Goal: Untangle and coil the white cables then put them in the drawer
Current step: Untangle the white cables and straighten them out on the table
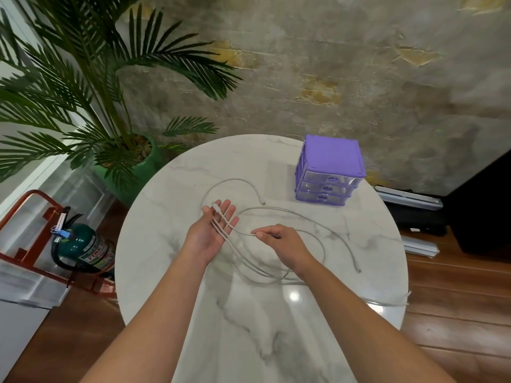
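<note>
While I coil | left hand (211,233) flat, cables (250,265) draped between straight fingers (225,207) as a form | right hand (279,239) pinches a strand to wrap | drawer unit (329,170) beyond, shut

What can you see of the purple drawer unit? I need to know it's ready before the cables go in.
The purple drawer unit is a small plastic-looking box with a flat purple top, slatted purple sides and three stacked clear-fronted drawers, each with a small pull. All three drawers look closed. It stands upright at the far right of the round marble table, beyond the white cables. Neither hand nor any cable touches it. What is inside cannot be made out.
</note>
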The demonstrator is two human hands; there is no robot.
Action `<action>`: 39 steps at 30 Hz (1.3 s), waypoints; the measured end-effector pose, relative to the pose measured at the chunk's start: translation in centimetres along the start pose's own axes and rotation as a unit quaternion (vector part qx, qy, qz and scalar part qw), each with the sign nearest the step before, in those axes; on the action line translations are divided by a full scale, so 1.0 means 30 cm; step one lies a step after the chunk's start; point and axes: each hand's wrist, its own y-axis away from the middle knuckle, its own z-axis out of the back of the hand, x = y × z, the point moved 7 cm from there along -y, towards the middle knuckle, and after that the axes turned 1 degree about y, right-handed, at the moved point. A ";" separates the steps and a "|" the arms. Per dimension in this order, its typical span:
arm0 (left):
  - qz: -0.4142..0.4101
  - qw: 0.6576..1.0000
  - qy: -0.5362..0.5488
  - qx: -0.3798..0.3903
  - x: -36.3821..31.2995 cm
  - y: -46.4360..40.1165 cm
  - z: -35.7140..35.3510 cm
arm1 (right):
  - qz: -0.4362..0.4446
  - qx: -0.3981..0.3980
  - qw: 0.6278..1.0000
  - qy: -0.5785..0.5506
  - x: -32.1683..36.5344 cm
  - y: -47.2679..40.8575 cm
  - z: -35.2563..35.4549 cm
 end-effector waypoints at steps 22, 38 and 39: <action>-0.039 0.997 0.032 0.067 -0.014 -0.006 -0.061 | 0.004 -0.010 0.997 -0.073 0.020 0.016 -0.021; -0.065 0.984 0.160 -0.042 -0.060 -0.047 -0.007 | -0.074 0.021 0.955 0.285 0.061 -0.008 0.151; -0.065 0.984 0.161 -0.044 -0.061 -0.049 -0.008 | -0.084 0.019 0.942 0.325 0.058 -0.005 0.165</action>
